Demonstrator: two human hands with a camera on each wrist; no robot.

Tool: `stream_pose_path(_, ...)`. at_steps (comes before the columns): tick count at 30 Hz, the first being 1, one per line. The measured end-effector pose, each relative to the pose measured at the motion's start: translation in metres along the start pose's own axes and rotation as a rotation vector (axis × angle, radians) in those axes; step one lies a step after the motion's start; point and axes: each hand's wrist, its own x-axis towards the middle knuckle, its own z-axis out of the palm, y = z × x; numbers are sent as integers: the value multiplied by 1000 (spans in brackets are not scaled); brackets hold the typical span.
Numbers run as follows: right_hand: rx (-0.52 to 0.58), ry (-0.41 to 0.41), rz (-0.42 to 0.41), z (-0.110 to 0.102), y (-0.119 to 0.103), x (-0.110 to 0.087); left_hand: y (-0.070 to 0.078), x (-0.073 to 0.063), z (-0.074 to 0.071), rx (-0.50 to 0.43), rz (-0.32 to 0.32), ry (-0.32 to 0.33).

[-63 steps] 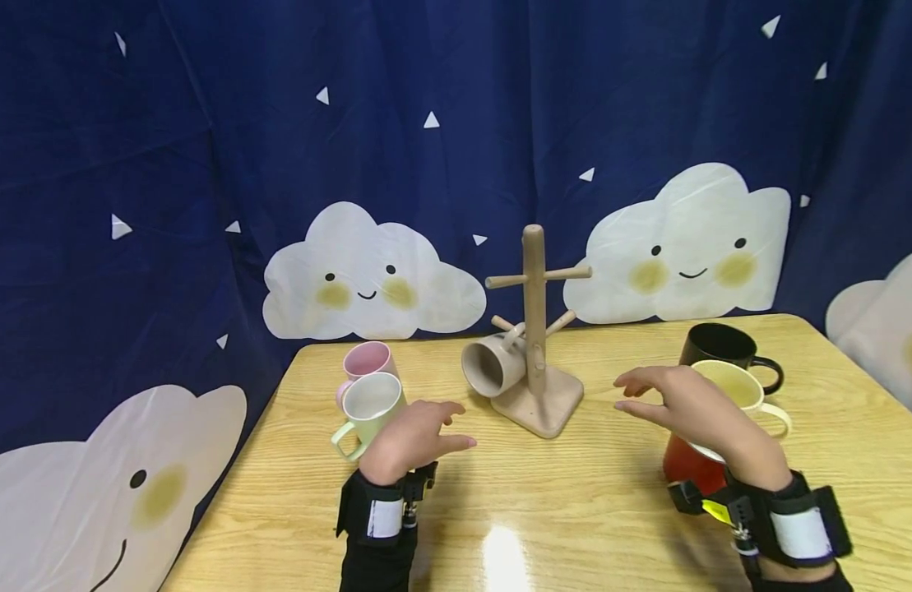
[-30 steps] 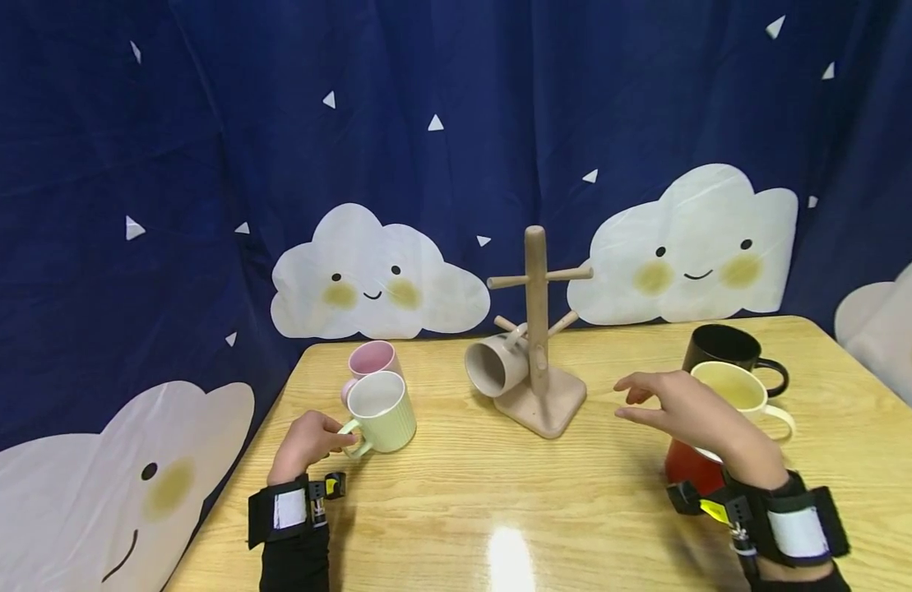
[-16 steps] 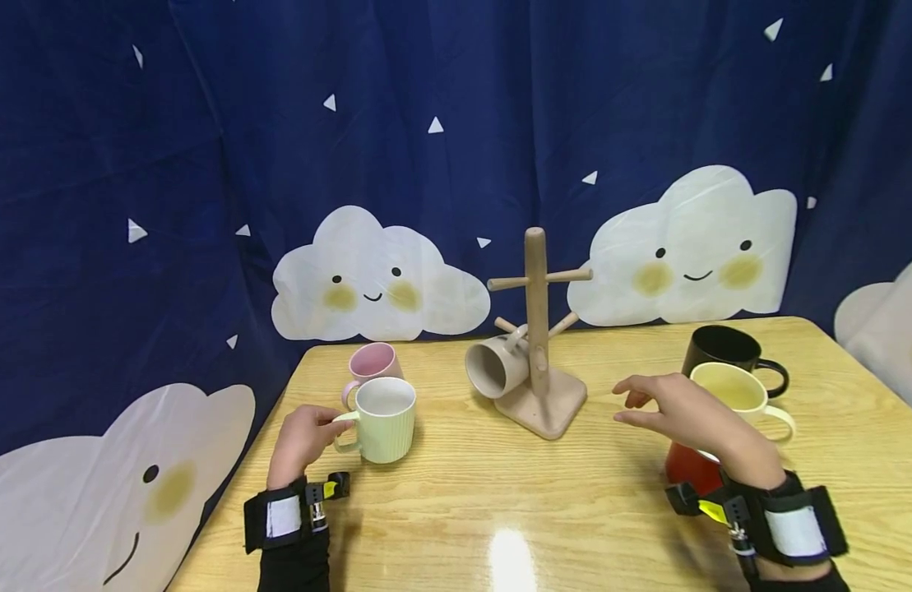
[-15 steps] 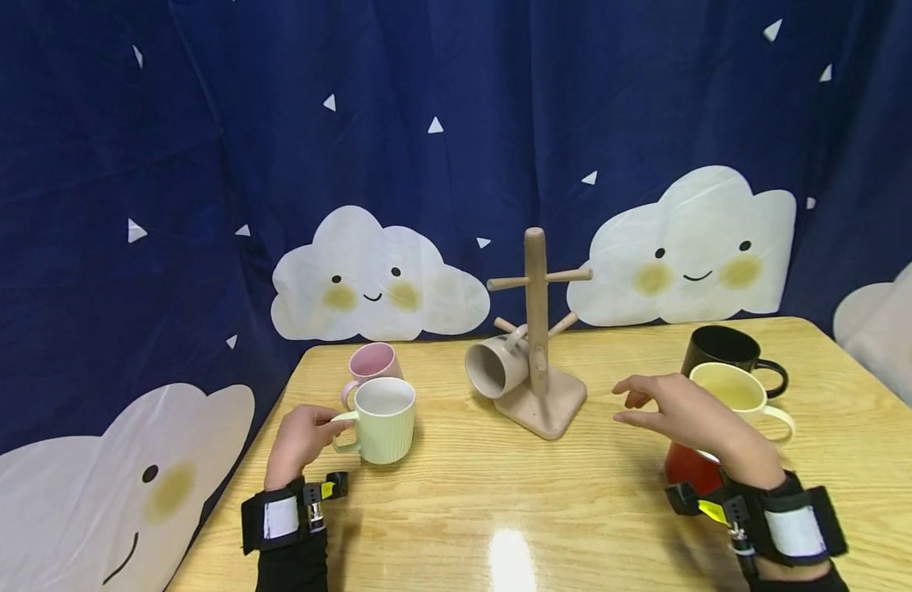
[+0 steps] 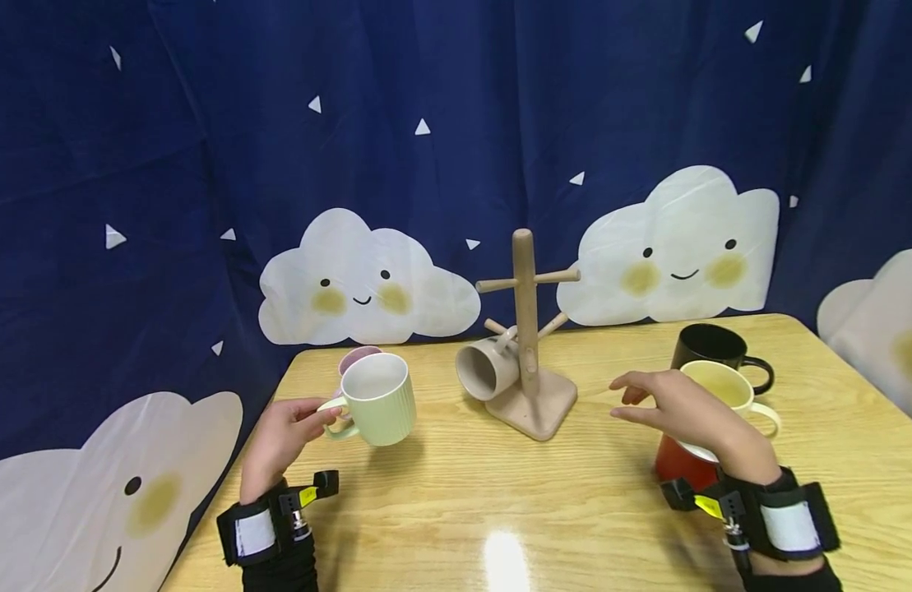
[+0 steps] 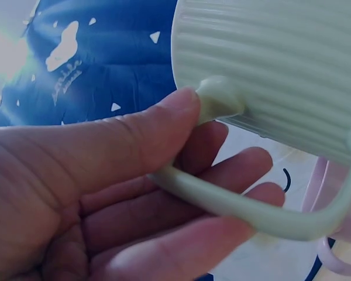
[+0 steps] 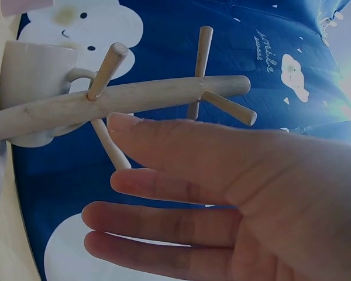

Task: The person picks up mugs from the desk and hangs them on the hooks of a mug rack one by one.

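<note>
My left hand grips a pale green ribbed mug by its handle, with the mug raised above the table on the left. In the left wrist view, the thumb presses the upper part of the mug handle while fingers pass behind it. My right hand hovers with relaxed fingers and holds nothing, in front of a yellow mug and a red mug. Midway between the hands stands a wooden mug tree, a beige mug hanging from one of its lower pegs.
A pink mug stands behind the green one, mostly hidden by it. At the right back is a black mug, partly behind the yellow mug. The wooden table ends at a dark blue curtain printed with clouds.
My left hand moved left to the green mug, took its handle, shifted it forward and lifted it off the table. My right hand has stayed nearly still.
</note>
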Motion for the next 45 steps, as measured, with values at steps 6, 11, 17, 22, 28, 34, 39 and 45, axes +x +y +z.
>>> stream_pose_path(6, -3, 8, 0, -4, 1, -1, 6, 1, 2, 7, 42, -8)
stream_pose_path(11, -5, 11, 13, -4, 3, -3, 13, 3, 5, 10, 75, -20)
stream_pose_path(17, -7, 18, 13, -4, 4, -4, 19, 6, 13, -23, 76, -75)
stream_pose_path(22, -7, 18, 12, -4, 5, -5, 27, 9, 25, -23, 99, -103)
stream_pose_path(28, -4, 14, 19, -4, 6, -5, 40, 13, 44, -35, 147, -122)
stream_pose_path(34, -1, 12, 19, -5, 4, -5, 52, 14, 59, -65, 187, -136)
stream_pose_path(39, -4, 12, 17, -5, 4, -4, 59, 15, 68, -101, 222, -162)
stream_pose_path(45, -3, 9, 19, -5, 4, -4, 67, 15, 78, -149, 243, -224)
